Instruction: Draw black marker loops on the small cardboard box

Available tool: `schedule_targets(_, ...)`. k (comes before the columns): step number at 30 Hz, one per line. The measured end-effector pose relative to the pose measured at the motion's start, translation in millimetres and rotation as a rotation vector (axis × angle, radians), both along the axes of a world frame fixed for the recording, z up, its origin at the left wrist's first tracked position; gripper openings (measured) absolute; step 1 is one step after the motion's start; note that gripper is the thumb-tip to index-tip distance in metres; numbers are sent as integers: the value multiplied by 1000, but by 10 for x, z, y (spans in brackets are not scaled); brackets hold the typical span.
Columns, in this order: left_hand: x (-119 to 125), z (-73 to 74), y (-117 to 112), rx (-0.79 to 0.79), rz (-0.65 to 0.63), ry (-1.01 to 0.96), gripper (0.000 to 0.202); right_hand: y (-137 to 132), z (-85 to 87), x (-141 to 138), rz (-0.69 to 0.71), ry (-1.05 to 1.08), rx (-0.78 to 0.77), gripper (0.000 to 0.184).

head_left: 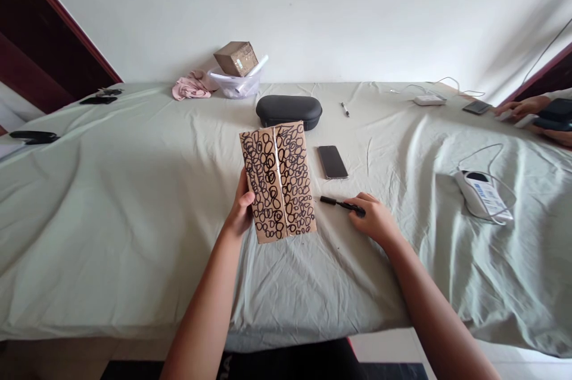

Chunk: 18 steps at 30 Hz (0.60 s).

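Note:
A brown cardboard box [277, 183] is tilted up in front of me, its near face covered with black hand-drawn circles. A strip of shiny tape runs down the middle of that face. My left hand [242, 206] grips the box by its left edge, thumb on the front and the other fingers hidden behind. To the right of the box, low over the cloth, my right hand [372, 218] is closed around a black marker [343, 205] whose thick end points left. Just beyond that hand lies a dark phone [333, 162].
Behind the box stands a black hard case [289, 111]. A plastic basin [236, 85] with a small carton [236, 59] and a pink cloth [194, 85] are near the wall. At right lie a white power strip [485, 195], a white device [429, 100] and another person's hand [522, 107].

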<state>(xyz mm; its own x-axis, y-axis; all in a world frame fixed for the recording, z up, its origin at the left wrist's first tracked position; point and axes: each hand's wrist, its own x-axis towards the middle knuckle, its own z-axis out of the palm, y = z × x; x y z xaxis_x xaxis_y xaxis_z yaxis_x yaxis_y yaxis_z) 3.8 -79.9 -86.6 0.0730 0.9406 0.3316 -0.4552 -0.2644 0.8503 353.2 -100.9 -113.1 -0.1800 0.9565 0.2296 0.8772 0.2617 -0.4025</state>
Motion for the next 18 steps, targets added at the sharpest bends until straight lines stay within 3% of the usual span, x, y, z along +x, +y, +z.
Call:
schedule_targets(7, 2, 18, -1, -8, 20, 1, 79, 44, -91, -69, 147, 48, 89, 43)
schedule_targets(12, 12, 49, -11, -10, -4, 9, 84, 66, -102, -313, 121, -77, 123, 45)
schedule_targets(18, 30, 66, -15, 11, -5, 10, 83, 98, -105, -558, 140, -197, 107, 34)
